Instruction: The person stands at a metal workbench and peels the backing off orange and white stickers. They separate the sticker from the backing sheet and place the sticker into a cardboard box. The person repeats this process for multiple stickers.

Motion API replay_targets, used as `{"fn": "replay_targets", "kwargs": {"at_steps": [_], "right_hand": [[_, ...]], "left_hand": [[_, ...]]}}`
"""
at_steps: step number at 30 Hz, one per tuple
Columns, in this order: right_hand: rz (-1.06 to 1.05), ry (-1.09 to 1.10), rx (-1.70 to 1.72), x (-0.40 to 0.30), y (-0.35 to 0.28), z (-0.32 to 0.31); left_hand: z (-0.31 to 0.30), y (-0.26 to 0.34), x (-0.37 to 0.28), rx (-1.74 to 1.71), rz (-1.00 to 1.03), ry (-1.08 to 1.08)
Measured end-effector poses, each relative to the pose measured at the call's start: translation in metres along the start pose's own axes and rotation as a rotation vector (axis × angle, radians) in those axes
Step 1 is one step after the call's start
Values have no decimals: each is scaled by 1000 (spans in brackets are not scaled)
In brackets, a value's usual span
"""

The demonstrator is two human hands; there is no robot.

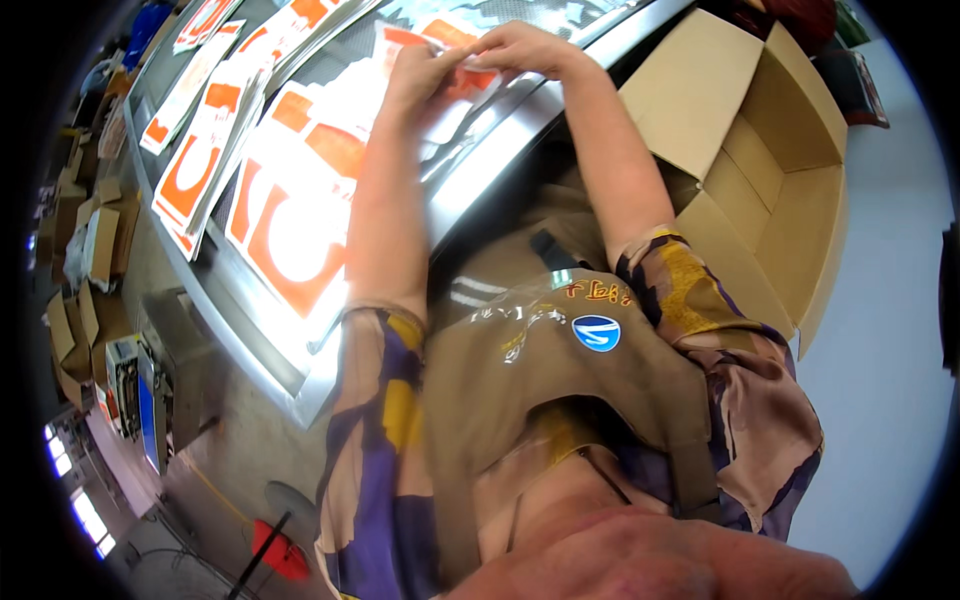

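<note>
Over the metal-edged table, my left hand (418, 84) and my right hand (523, 51) meet with their fingers close together. Between them is a white and orange printed bag (474, 84), which looks like thin plastic. Both hands seem to pinch it, though the fingertips partly cover one another. Beside my left forearm lies a spread pile of similar printed bags (289, 244), washed out by bright glare. Farther left, a thick stack of printed bags (196, 154) rests at a slant.
An open cardboard box (780, 195) stands to the right of the table's metal edge (480, 184). More printed packs (176, 112) lie toward the table's far left side. On the floor at left are several cardboard boxes (112, 232) and a metal cabinet (176, 360).
</note>
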State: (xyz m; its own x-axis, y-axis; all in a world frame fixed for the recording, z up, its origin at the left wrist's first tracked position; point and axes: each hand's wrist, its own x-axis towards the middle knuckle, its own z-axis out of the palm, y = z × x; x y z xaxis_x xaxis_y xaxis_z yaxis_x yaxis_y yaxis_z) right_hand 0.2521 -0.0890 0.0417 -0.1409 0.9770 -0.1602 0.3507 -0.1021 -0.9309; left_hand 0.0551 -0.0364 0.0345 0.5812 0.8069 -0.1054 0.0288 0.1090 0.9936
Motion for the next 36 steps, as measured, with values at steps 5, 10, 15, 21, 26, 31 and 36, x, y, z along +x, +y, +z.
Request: {"fn": "replay_targets", "kwargs": {"at_steps": [5, 10, 15, 21, 26, 31, 36], "right_hand": [[22, -71, 76, 1, 4, -4], [-25, -119, 69, 2, -2, -10], [-80, -87, -492, 7, -25, 2], [-106, 137, -717, 20, -29, 9], [-160, 209, -651, 13, -31, 17], [-103, 297, -1092, 32, -31, 35], [16, 402, -995, 57, -2, 21]], "left_hand": [[1, 1, 2, 57, 34, 21], [-4, -4, 7, 93, 49, 32], [-11, -18, 18, 198, 62, 50], [-3, 2, 1, 49, 56, 7], [-12, -5, 6, 10, 28, -3], [-18, -15, 14, 109, 72, -15], [-7, -9, 5, 79, 30, -121]]}}
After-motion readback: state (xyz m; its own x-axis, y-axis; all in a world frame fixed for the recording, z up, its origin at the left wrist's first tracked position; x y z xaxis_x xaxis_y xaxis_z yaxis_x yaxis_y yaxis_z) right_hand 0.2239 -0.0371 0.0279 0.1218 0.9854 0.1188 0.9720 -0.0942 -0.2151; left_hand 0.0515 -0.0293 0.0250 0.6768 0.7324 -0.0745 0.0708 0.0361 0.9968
